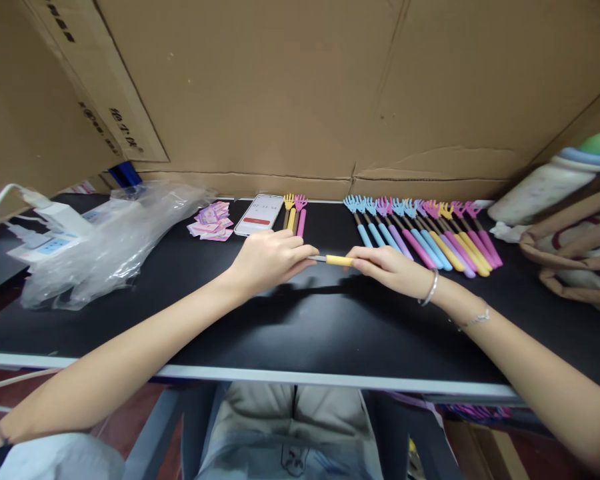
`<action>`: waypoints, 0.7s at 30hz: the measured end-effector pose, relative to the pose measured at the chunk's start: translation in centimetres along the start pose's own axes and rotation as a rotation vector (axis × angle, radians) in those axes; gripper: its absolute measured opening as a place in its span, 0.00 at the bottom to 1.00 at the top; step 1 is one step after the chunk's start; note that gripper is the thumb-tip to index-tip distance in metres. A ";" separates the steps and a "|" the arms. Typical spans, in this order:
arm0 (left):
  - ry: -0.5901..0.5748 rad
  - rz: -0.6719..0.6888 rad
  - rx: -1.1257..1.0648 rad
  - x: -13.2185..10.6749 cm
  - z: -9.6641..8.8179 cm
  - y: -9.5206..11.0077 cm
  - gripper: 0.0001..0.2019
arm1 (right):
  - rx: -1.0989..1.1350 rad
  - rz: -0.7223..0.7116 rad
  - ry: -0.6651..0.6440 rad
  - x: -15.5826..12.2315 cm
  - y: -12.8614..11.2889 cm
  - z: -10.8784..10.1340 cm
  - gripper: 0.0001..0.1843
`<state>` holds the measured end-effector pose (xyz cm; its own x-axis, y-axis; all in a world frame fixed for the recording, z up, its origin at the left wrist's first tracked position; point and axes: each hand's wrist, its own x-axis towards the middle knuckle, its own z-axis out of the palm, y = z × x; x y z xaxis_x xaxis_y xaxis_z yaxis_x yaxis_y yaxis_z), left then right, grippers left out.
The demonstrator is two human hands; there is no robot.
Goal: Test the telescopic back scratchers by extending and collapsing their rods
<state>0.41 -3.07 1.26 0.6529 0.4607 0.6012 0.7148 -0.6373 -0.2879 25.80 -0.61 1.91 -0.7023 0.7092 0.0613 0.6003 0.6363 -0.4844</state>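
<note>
Both hands hold one back scratcher with a yellow handle (339, 261), level and just above the black tabletop. My left hand (273, 257) is closed on its left end, where the dark shaft goes into the fingers; the claw head is hidden. My right hand (393, 270) pinches the right end of the yellow handle. Just behind my left hand lie a yellow back scratcher (291, 219) and a pink one (301, 221). Beyond my right hand is a slanted row of several back scratchers (420, 233) in blue, purple, pink and yellow, claw ends toward the cardboard wall.
A phone (258, 215) showing a timer lies beside a pile of small printed cards (211, 222). Clear plastic bags (110, 240) and a white charger (63, 220) with cable are at left. A bottle (545, 187) and a brown bag (570, 243) stand at right. Cardboard (260, 87) encloses the back.
</note>
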 end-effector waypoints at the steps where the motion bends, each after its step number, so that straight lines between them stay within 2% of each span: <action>1: -0.007 -0.007 -0.010 0.0 0.0 -0.1 0.13 | -0.016 0.004 0.010 0.0 0.0 0.0 0.21; 8: -0.054 -0.016 -0.023 0.2 -0.5 -1.0 0.12 | -0.083 0.028 0.029 0.0 0.5 -0.5 0.22; 13: -0.102 -0.123 -0.049 0.2 -0.7 -1.8 0.12 | -0.096 0.052 0.055 -0.1 0.9 -1.0 0.22; 21: -0.222 -0.173 -0.119 0.2 -0.4 -1.7 0.11 | -0.177 0.073 0.048 -0.1 1.2 -0.7 0.21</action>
<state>-0.74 -2.14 2.12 0.5722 0.6839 0.4525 0.7943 -0.5995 -0.0984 26.81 0.30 1.95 -0.6378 0.7665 0.0756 0.7098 0.6231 -0.3285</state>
